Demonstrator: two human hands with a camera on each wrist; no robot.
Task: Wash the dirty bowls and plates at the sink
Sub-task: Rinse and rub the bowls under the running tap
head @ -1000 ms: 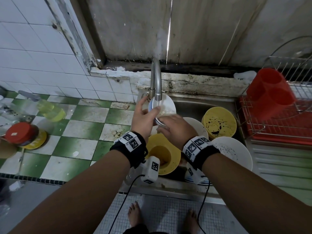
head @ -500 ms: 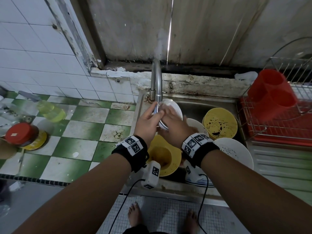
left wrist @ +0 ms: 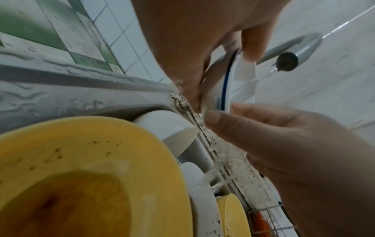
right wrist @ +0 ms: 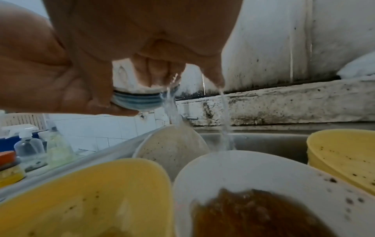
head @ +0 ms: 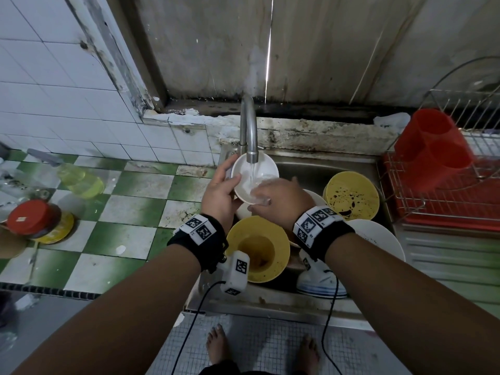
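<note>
- Leftmost, on the checkered tile counter (head: 130,209) beside the sink's left rim: a red-lidded jar (head: 32,219) and a yellowish soap bottle (head: 81,180)
- left hand (head: 220,197) clasps the small white bowl (head: 255,175), thumb on its rim, under the steel faucet (head: 249,128)
- left wrist view alone shows the bowl's blue rim line
- right hand (head: 278,198) has fingers curled inside the bowl; right wrist view shows water spilling off them
- glossy yellow bowl (head: 258,249) holding brown water, near front sink edge
- speckled yellow bowl (head: 351,196) at the sink's right side; red rack tray (head: 446,212) beyond
</note>
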